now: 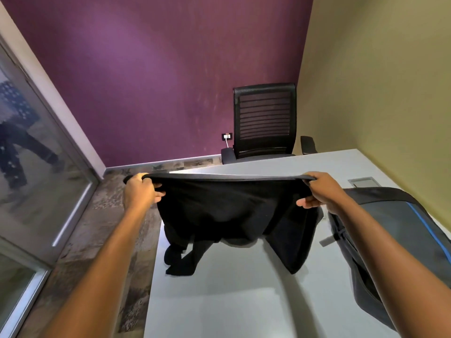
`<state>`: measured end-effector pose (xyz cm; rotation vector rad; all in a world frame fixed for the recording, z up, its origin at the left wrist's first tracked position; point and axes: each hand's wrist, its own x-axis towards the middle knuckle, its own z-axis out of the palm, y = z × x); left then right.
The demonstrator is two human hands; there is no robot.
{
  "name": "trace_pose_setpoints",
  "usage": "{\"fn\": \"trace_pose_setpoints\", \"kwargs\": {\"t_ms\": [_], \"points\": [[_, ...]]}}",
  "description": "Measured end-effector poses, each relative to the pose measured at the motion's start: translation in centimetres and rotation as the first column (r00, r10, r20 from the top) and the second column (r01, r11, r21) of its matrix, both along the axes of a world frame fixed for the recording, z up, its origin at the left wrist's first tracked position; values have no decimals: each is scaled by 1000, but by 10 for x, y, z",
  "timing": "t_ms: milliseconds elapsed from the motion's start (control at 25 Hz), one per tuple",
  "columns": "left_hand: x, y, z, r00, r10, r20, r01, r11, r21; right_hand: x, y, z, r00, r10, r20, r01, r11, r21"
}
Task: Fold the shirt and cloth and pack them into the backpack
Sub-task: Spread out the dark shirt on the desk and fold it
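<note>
Both hands hold a black shirt (pixel 227 211) up above a white table (pixel 244 301), stretching its top edge taut between them. The left hand (pixel 140 191) grips the left end of that edge, fingers curled closed around a bunch of fabric with the thumb pressed on the near side. The right hand (pixel 319 191) grips the right end the same way, fingers wrapped over the edge and the thumb pinching the fabric from the near side. The shirt hangs down from the stretched edge, and its lower parts trail onto the tabletop, with one dark end lying at the table's left edge and another drooping to the right. A dark grey backpack (pixel 395 240) with a blue stripe lies on the right side of the table, just beside the hanging shirt and partly under the right forearm. A separate cloth cannot be told apart from the black fabric. At the far side of the table stands a black mesh office chair (pixel 264 120) against a purple wall (pixel 146 69). A glass partition (pixel 36 154) runs along the left.
</note>
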<state>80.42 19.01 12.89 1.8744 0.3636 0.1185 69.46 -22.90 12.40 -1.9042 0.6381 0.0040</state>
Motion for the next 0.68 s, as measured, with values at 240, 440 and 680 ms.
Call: {"fn": "trace_pose_setpoints", "kwargs": {"t_ms": [240, 440, 680], "points": [[-39, 2, -70, 958, -41, -283, -12, 983, -182, -23, 9, -54, 993, -71, -93, 97, 942, 320], [-52, -2, -117, 910, -97, -404, -61, 930, -361, -24, 2, -96, 984, -70, -165, 124, 931, 342], [-18, -32, -142, 914, -68, -400, -227, 733, -641, 25, -14, -115, 975, -165, -152, 216, 870, 444]]}}
